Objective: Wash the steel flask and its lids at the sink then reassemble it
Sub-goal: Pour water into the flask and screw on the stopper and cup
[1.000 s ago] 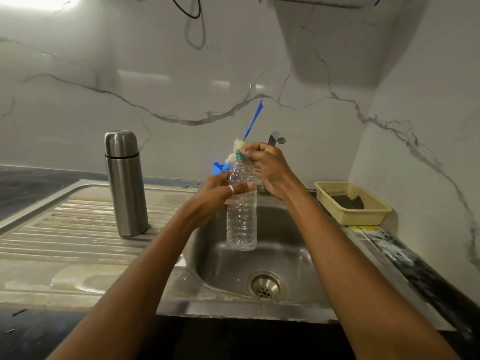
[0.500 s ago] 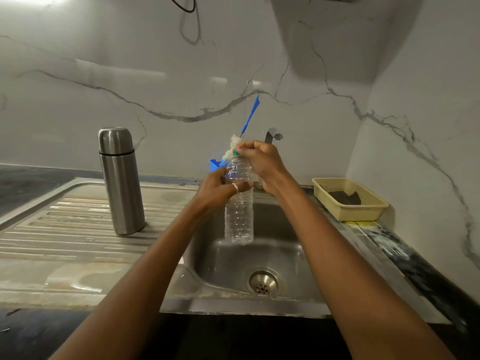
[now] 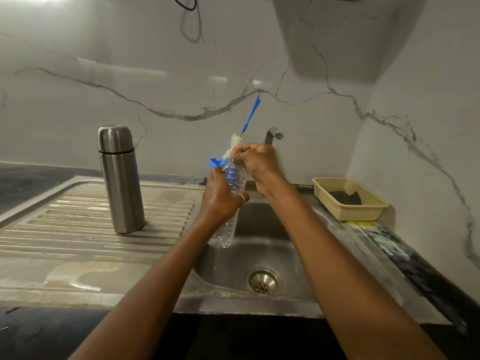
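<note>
Steel flask (image 3: 121,179), lid on, upright on draining board (image 3: 65,224), left of sink basin (image 3: 259,245)

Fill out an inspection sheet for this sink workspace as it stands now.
Surface: stainless steel sink with ribbed draining board, stained.
Job's things: cylindrical steel flask upright on the draining board, lid on, untouched.
Clutter: clear plastic bottle; blue-handled white-bristled brush behind it; yellow plastic basket holding a dark scrub pad.
Hands: left hand grips the bottle's body, right hand grips its neck, over the basin.
Cables: black cable looping on the wall at the top.
Surroundings: white marble-patterned wall; curved steel tap, no water seen running.
</note>
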The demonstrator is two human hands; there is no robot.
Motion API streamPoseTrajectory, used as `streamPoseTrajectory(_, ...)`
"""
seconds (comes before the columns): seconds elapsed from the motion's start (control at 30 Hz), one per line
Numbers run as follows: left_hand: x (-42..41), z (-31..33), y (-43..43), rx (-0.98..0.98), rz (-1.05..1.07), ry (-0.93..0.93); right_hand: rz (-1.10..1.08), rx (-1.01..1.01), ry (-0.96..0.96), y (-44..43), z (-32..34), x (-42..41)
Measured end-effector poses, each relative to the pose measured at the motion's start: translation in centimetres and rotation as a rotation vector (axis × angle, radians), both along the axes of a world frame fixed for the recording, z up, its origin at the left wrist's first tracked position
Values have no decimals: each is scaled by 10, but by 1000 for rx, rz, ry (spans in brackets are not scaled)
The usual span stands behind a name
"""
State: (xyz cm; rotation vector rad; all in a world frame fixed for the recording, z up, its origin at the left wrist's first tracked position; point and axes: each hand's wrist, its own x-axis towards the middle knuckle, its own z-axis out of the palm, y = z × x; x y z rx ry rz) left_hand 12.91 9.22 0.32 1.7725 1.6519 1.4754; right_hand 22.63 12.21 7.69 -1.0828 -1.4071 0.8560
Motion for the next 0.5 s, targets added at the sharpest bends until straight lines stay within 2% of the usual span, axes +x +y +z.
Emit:
streamPoseTrajectory(0.17, 0, -9, 4, 4, 53, 68, -70, 45, -67, 2, -4, -6)
streamPoseTrajectory(0.23, -4, -6, 8, -15, 48, 151, -79, 56, -52, 2, -7, -5)
streamPoseTrajectory(0.37, -17, 4, 7, -138, 41, 258, -86, 106, -34, 2, -5, -10)
streamPoseTrajectory(0.5, -35, 7, 4, -174, 72, 162, -29, 179, -126, 0, 1, -23)
